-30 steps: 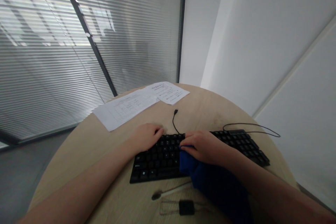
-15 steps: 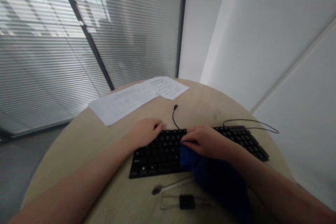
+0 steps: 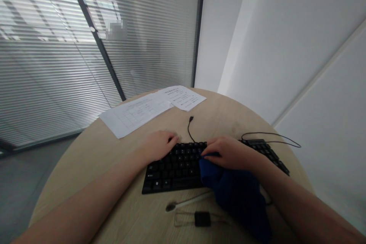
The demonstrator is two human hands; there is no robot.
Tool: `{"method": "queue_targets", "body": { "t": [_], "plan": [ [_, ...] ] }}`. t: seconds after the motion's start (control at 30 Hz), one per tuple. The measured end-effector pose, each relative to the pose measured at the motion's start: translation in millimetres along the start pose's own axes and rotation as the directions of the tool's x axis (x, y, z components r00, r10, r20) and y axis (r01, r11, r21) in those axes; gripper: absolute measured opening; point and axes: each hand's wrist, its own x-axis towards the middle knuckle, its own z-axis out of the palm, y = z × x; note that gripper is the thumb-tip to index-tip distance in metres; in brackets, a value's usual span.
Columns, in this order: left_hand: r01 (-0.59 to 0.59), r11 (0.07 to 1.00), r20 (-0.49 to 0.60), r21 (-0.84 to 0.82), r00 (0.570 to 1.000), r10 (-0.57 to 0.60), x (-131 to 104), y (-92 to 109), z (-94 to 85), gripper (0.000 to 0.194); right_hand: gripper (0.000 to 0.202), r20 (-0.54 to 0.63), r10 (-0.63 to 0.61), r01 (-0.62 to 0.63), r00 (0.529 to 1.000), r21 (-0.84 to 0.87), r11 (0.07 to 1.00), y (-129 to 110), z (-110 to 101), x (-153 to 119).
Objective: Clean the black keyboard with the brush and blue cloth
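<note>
A black keyboard (image 3: 178, 173) lies across the middle of the table. At its far left corner, my left hand (image 3: 161, 145) is closed on the edge, thumb along the top row and the other fingers mostly hidden. My right hand (image 3: 228, 151) pinches a dark blue cloth (image 3: 237, 188) and presses part of it on the keys right of centre. The rest of the cloth drapes over the front edge and onto the table. Both the cloth and my right forearm cover part of the keyboard's right half.
In front of the keyboard lie a small brush (image 3: 170, 206) with a thin handle and a black-handled wire tool (image 3: 202, 219). A black cable (image 3: 189, 127) with a plug sits behind it, and another cable loop (image 3: 286, 137) at right. Printed papers (image 3: 137, 114) lie near the table's far edge.
My right hand has shifted slightly to the right along the keys with the cloth. My left hand stays at the keyboard's corner. The view has tilted very slightly.
</note>
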Motion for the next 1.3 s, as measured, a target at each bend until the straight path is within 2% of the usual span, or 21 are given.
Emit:
{"method": "queue_targets", "body": {
  "t": [0.17, 0.33, 0.5, 0.93, 1.3],
  "plan": [
    [0.001, 1.0, -0.006, -0.019, 1.0, -0.001, 0.0, -0.2, 0.6, 0.051, 0.024, 0.054, 0.027, -0.029, 0.998, 0.035, 0.999, 1.9, -3.0, -1.7],
    [-0.002, 1.0, 0.001, -0.016, 1.0, 0.002, 1.1, -1.9, 3.2, 0.052, 0.024, 0.027, 0.026, -0.027, 0.999, 0.023, 0.999, 1.2, -2.0, 0.6],
    [-0.011, 1.0, 0.005, -0.021, 1.0, 0.011, 1.1, -0.9, 2.0, 0.051, 0.023, 0.064, 0.01, -0.011, 0.998, 0.027, 1.0, -0.3, -2.3, -0.5],
    [0.01, 1.0, 0.019, -0.005, 1.0, -0.01, 0.7, -0.5, 1.6, 0.05, 0.022, -0.004, 0.043, -0.043, 0.999, -0.031, 0.999, -6.4, 1.2, 1.7],
    [0.012, 1.0, 0.005, -0.007, 1.0, -0.011, -0.1, 1.8, -1.5, 0.05, 0.022, 0.025, 0.048, -0.048, 0.999, -0.026, 0.999, -8.4, -0.5, 1.8]
  ]
}}
